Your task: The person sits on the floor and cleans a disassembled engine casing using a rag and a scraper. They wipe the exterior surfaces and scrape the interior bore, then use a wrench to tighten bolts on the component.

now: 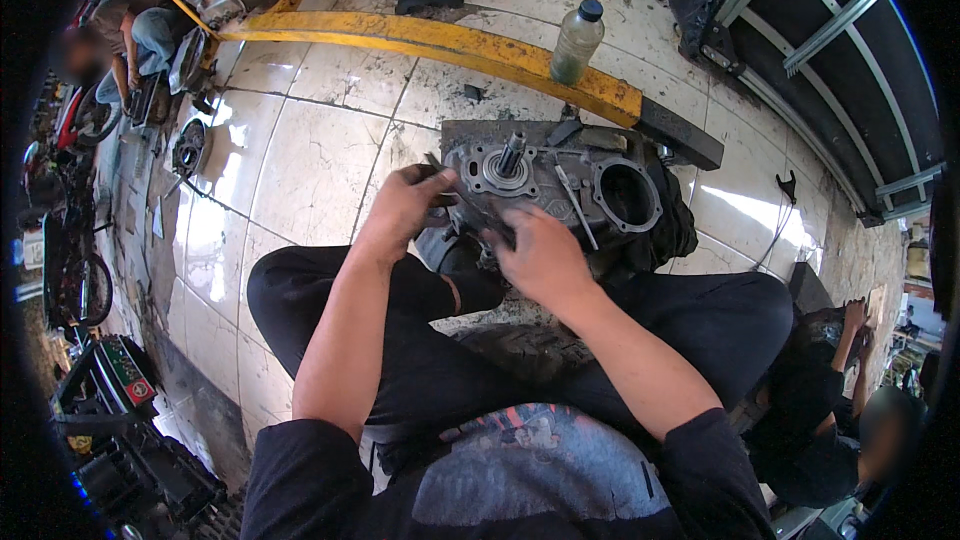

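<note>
has left hand [402, 212] at left edge, right hand [545, 255] over near-left corner of metal casing [543, 190] stretching rightward; cannot tell fingers clamped or apart.

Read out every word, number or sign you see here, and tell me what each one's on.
Green panel, lower left: light lettering and a red round badge; I won't copy the wording.
Dark shirt: faded print; any lettering is too blurred to read.
Metal housing: raised marks, too small to read.
I can make out no other text.
</note>
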The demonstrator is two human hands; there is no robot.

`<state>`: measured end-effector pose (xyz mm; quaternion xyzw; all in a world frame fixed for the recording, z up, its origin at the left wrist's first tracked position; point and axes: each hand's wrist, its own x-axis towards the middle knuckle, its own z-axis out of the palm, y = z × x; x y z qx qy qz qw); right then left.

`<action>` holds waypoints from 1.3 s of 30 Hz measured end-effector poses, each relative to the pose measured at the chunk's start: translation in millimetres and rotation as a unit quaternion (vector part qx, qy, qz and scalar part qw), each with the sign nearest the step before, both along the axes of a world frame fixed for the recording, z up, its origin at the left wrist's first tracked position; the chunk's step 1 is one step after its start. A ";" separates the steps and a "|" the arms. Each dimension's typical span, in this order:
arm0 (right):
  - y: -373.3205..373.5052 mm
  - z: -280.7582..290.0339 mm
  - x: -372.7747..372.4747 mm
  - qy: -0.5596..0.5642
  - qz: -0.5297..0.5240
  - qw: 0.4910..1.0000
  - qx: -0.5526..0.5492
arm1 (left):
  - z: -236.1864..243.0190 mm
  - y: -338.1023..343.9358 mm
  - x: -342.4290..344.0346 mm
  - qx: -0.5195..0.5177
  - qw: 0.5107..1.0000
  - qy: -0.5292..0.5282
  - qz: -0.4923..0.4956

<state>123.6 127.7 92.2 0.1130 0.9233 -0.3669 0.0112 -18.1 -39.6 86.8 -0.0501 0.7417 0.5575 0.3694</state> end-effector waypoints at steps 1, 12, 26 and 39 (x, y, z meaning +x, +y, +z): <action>7.1 6.9 4.1 0.016 -0.004 1.000 0.003 | 3.2 -2.0 -5.8 0.014 0.999 -0.006 0.034; 53.4 37.0 40.9 -0.187 0.051 0.979 0.057 | -78.6 12.9 -18.5 -0.220 0.953 0.208 -0.021; 61.6 16.5 50.7 -0.209 0.088 0.974 0.028 | -119.1 34.8 10.7 -0.307 0.941 0.145 0.003; 56.7 11.6 43.2 -0.208 0.121 0.970 0.028 | -105.3 37.4 -9.4 -0.279 0.946 0.156 -0.049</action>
